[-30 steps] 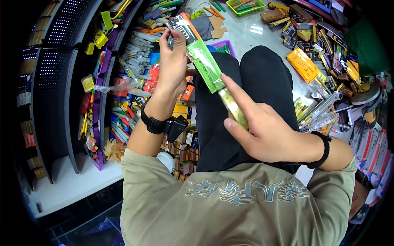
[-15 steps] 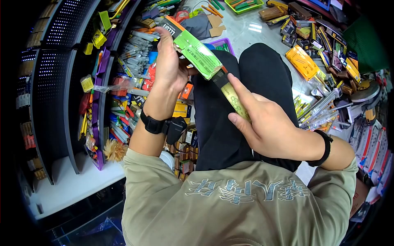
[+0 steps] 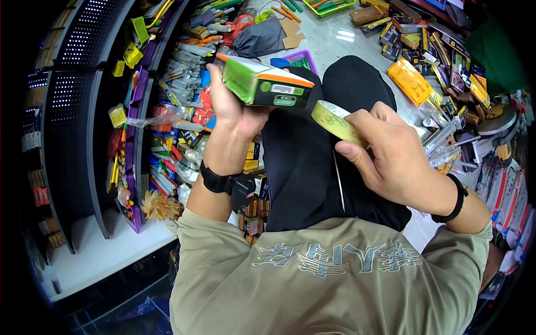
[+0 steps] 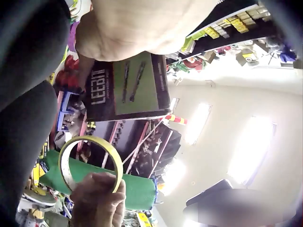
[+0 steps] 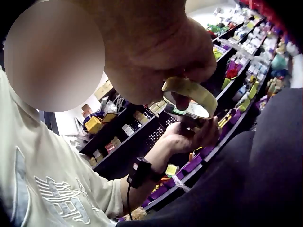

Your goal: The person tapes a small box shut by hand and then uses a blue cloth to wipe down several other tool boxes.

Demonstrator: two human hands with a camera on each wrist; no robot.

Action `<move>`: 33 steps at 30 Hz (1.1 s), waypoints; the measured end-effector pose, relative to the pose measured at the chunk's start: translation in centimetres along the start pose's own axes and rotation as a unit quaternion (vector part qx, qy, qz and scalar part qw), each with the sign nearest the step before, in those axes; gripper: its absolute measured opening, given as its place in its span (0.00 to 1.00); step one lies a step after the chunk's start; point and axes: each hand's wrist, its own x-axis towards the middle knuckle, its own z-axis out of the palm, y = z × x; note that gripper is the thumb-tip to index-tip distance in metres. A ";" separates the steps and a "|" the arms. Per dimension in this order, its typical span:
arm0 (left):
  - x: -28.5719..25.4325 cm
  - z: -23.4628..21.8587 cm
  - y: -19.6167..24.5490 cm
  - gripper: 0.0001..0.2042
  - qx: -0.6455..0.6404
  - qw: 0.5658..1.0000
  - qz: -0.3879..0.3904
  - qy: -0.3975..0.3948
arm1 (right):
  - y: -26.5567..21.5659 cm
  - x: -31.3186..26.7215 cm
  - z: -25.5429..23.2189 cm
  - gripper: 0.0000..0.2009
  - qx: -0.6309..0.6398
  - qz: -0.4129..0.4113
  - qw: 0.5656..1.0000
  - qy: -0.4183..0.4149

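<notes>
My left hand (image 3: 231,114) grips a small cardboard box (image 3: 282,92) over the left thigh, thumb along its near left side. The box has a green panel, an orange edge and a black end with a label in the head view. Printed slim tools and large lettering cover another face of the box (image 4: 137,87) in the left wrist view. My right hand (image 3: 396,156) pinches a roll of yellowish tape (image 3: 335,124) by its rim, to the right of the box and apart from it. The tape's ring (image 5: 196,92) stands out from the fingers in the right wrist view.
Dark shelving (image 3: 78,134) with a purple strip (image 3: 137,151) runs down the left. Heaps of wrapped pens lie beside it. A purple basket (image 3: 309,54) and a green tray (image 3: 333,11) stand ahead. Several small boxes and an orange packet (image 3: 409,82) cover the right floor.
The box has swung round, now showing its black end and orange edge. My right hand has drawn the tape roll away from the box, to the right.
</notes>
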 end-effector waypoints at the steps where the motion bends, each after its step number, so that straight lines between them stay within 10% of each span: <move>1: -0.1 -0.1 -0.2 0.44 -0.030 1.000 -0.003 0.003 | 0.1 -0.2 -0.1 0.12 -0.005 -0.013 1.000 0.007; 4: -0.9 -0.3 -0.5 0.35 -0.072 0.997 -0.005 0.038 | 0.4 -0.4 -0.4 0.12 -0.007 -0.037 0.999 0.024; 8: -1.7 -1.1 -0.8 0.23 -0.184 0.974 -0.062 -0.112 | 1.0 -0.4 -0.5 0.09 -0.042 -0.084 0.994 0.055; 19: -1.6 -3.3 -3.4 0.32 -0.253 0.910 -0.174 -0.279 | 1.4 -0.8 -0.6 0.09 -0.095 -0.079 0.988 0.091; 33: -0.2 -2.7 -4.0 0.28 -0.328 0.879 -0.178 -0.297 | -0.5 -2.1 -2.5 0.10 -0.036 -0.097 0.992 0.074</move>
